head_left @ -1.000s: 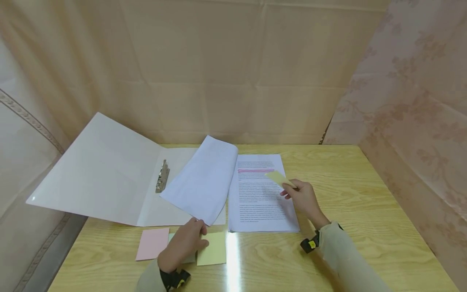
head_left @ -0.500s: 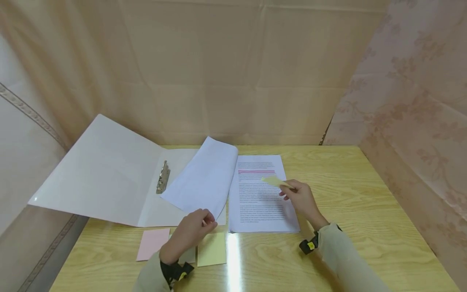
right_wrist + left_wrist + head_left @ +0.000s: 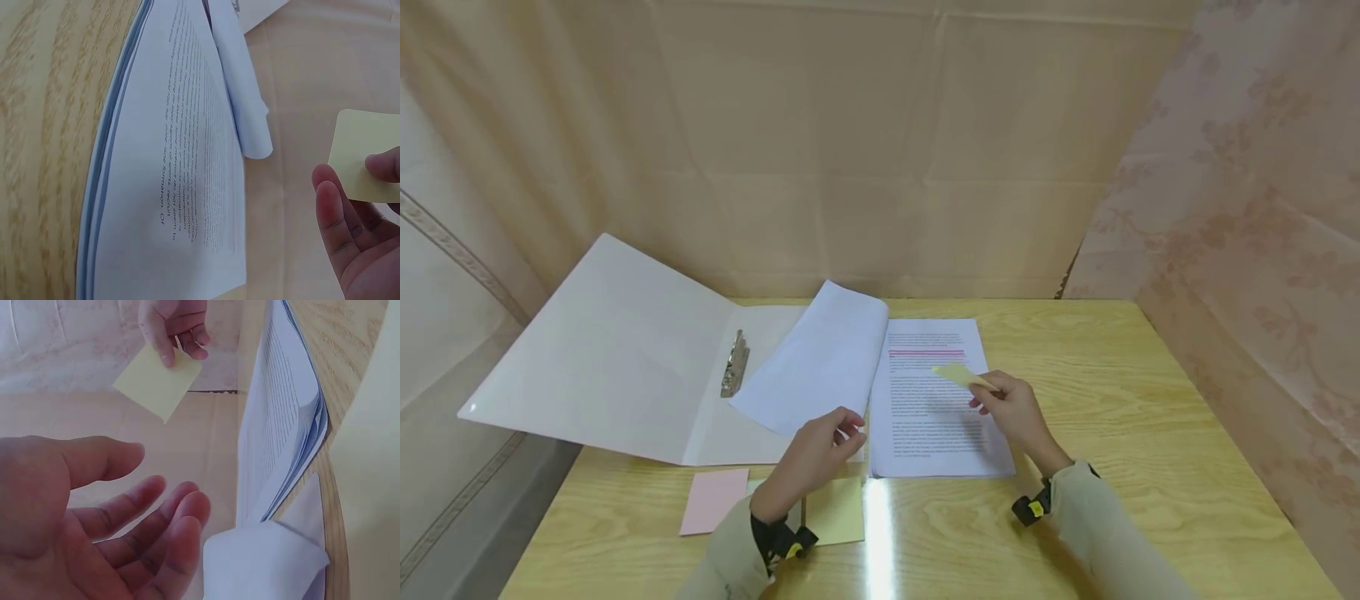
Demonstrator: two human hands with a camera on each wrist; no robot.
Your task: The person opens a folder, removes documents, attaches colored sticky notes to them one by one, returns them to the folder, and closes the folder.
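Observation:
Above the printed stack of paper (image 3: 925, 433), my right hand (image 3: 1017, 415) pinches a yellow sticky note (image 3: 953, 374) between thumb and fingers. The right wrist view shows the thumb pressed on the note's face (image 3: 351, 147). My left hand (image 3: 814, 457) hovers left of the stack's lower corner, near the turned-over sheets (image 3: 820, 358). Its fingers (image 3: 181, 550) are loosely bent with nothing between them, as the left wrist view shows. Pink lines (image 3: 927, 353) mark text near the top of the page.
A white lever-arch binder (image 3: 610, 358) lies open at the left with its metal clip (image 3: 734, 367) exposed. Along the front are a pink sticky pad (image 3: 715, 500), a yellow pad (image 3: 842, 512) and a pale green one (image 3: 756, 484), partly hidden by the left arm. Curtains hang behind the wooden table (image 3: 1120, 400).
My left hand has come away from the turned sheets' lower corner and moved up and right toward the printed stack. The right hand has shifted slightly left, tilting the sticky note flatter.

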